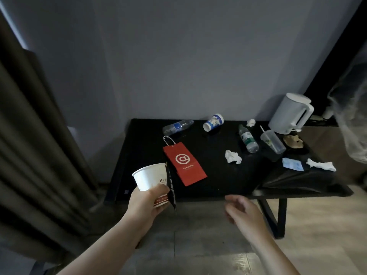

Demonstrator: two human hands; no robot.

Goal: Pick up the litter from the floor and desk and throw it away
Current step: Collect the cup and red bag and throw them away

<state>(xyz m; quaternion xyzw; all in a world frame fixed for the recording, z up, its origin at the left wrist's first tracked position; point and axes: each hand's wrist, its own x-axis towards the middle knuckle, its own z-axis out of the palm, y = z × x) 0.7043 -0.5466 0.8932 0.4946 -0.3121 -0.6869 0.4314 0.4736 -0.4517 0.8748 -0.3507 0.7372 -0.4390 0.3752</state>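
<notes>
Gripping a white paper cup (151,176) in the left hand (147,203), fingers curled round its lower wall, rim tilted up and away. Pinching a thin black sachet (171,193) against the cup's side, likely so as to carry 2 pieces in 1 grip and leave the other of the 2 hands free. Hovering with the right hand (244,213), loosely spread and holding nothing, just short of the near edge of the black worktop (147,139). Left to clear there: a flat red paper bag (184,163) nearest, a crumpled white tissue (232,157), a blue-labelled clear plastic bottle (176,126) and a green-labelled clear plastic bottle (248,139), both lying on their sides, a toppled blue-and-white cup (213,122), and a clear plastic cup with a straw (273,141). Probably no litter: the white electric kettle (290,114) at the back right. No bin in view.
</notes>
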